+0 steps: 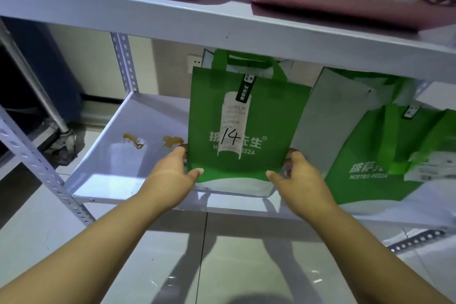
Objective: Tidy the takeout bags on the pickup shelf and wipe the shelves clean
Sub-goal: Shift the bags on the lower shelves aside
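The floor (172, 266) under me is pale glossy tile — it throws back soft light and dark shadows. Behind, the wall (93, 64) is cream, with a white socket (194, 63) and a dark skirting (103, 99) at its foot. To my left a mop (63, 145) leans beside a blue panel (49, 69) — its grey head on the tile.

A green bag (271, 116) stands upright at the frame's centre on the lower shelf (118, 175), with a receipt (234, 116) marked "14" on its front. The left hand (170, 175) and right hand (301, 177) grip its bottom corners. A second green bag (370, 150) slumps at right. Brown stains (134, 142) mark the shelf at left.
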Motion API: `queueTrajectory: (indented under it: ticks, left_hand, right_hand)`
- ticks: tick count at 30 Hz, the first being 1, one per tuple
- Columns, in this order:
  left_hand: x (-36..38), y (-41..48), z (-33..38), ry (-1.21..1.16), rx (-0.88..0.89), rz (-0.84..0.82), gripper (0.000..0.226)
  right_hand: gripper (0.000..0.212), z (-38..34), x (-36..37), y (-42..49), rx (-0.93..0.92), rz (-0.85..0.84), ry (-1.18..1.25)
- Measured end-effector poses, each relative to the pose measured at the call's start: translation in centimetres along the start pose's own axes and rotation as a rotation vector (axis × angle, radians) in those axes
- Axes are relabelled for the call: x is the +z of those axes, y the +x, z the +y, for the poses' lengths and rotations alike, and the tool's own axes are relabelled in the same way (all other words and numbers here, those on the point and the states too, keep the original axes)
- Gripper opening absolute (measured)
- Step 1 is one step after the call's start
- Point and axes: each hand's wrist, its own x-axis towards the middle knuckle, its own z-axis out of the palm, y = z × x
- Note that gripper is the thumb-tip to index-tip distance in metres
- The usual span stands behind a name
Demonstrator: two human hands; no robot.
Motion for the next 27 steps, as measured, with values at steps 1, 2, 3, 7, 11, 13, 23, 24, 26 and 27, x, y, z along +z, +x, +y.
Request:
queueTrajectory:
  ticks: [1, 2, 3, 7, 11, 13, 23, 24, 26, 27]
  left_hand:
    - [0.1, -0.2, 0.1, -0.005, 0.007, -0.003, 0.045]
    - [0.1, -0.3, 0.1, -0.009, 0.011, -0.007, 0.044]
    - [0.1, -0.5, 0.1, -0.012, 0.015, -0.008, 0.044]
    - [0.1, -0.6, 0.1, -0.010, 0.019, -0.004, 0.044]
    - [-0.2, -1.0, -0.1, 0.018, 0.004, 0.045, 0.052]
    - [-0.4, -1.4, -0.1, 0.041, 0.007, 0.130, 0.053]
    - [3.6, -6.4, 4.1, 0.105, 0.151, 0.080, 0.011]
    - [4.4, -6.8, 4.8, 0.112, 0.166, 0.059, 0.010]
    - [5.9, -7.2, 6.3, 0.119, 0.186, 0.026, 0.009]
    - [6.8, -7.3, 7.0, 0.119, 0.192, 0.008, 0.009]
  right_hand:
    - [0.045, 0.1, -0.2, 0.0, -0.001, 0.000, -0.004]
    - [0.047, 0.2, -0.3, 0.0, -0.005, 0.000, -0.009]
    - [0.050, 0.2, -0.4, -0.1, -0.008, -0.002, -0.014]
    - [0.057, 0.3, -0.3, -0.3, -0.007, -0.026, -0.017]
    - [0.055, 0.2, -0.5, -0.7, -0.019, 0.004, -0.020]
    - [0.050, 0.1, -1.0, -1.0, -0.037, 0.042, -0.012]
    - [0.010, 4.1, -5.8, -4.1, -0.108, 0.212, -0.019]
    - [0.009, 4.9, -6.4, -4.4, -0.101, 0.211, -0.027]
    - [0.009, 6.9, -7.6, -4.9, -0.081, 0.218, -0.049]
    - [0.010, 8.0, -8.1, -5.2, -0.064, 0.227, -0.059]
